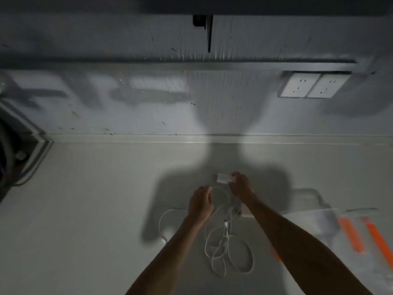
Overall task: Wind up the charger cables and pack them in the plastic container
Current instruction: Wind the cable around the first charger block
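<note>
Right hand grip clamps charger | left hand grip unclear | container blurred

Two white sockets sit side by side on the wall above a pale table, with a dark shadow across both.

Dim, grey, low-contrast frame. Light came from behind the person: a head-and-shoulders shadow fell toward 12 o'clock, across the pale floor and up the wall. Motion blur smeared the whole view, worst at the 3 to 5 o'clock edge, where the orange-marked plastic container streaked. Wide-angle bending curved the skirting line. Wall sockets at 2 o'clock caught the brightest light. White cables stayed fairly legible.
</note>
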Motion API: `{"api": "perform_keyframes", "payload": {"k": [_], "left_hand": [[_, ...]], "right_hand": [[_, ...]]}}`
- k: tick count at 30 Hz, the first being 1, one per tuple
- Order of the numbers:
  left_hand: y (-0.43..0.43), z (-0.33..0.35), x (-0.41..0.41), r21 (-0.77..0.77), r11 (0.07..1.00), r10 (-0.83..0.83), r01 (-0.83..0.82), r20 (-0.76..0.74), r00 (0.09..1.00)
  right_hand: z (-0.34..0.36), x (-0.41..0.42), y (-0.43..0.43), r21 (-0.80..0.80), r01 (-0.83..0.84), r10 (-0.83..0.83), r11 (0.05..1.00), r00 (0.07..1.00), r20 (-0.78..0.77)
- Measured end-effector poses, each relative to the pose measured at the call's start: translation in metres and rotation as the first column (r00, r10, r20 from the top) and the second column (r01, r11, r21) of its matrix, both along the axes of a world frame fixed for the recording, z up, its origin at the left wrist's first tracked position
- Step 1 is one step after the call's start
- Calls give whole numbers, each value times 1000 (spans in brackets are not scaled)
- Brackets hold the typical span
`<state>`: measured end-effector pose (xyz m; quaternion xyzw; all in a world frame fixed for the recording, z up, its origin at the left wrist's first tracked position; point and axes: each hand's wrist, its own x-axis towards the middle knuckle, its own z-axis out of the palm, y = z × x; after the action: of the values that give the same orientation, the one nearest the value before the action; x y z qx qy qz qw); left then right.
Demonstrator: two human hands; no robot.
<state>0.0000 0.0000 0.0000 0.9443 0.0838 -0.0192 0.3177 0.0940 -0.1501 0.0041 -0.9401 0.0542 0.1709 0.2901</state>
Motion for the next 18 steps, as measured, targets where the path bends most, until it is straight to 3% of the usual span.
{"api": "perform_keyframes", "payload": {"k": [2, 7, 13, 16, 18], "left_hand": [[5, -4, 21, 46, 997, -65, 65, -4, 998], [17, -22, 65, 166, 914, -317, 370, -277, 907], [14, -38, 90, 306, 783, -448, 541, -325, 833], [14, -33, 94, 220, 808, -454, 546, -358, 816], [17, -24, 90, 144, 847, -430, 512, -380, 819]], "right_hand": [[-12, 7, 7, -57, 6, -10, 998, 998, -69], [-35, 2, 18, -122, 55, -64, 991, 995, -71], [-41, -1, 6, 42, -141, 143, 989, 988, -51], [-34, -3, 5, 250, -21, 49, 968, 993, -105], [-20, -5, 3, 349, -14, 87, 937, 977, -193]]}}
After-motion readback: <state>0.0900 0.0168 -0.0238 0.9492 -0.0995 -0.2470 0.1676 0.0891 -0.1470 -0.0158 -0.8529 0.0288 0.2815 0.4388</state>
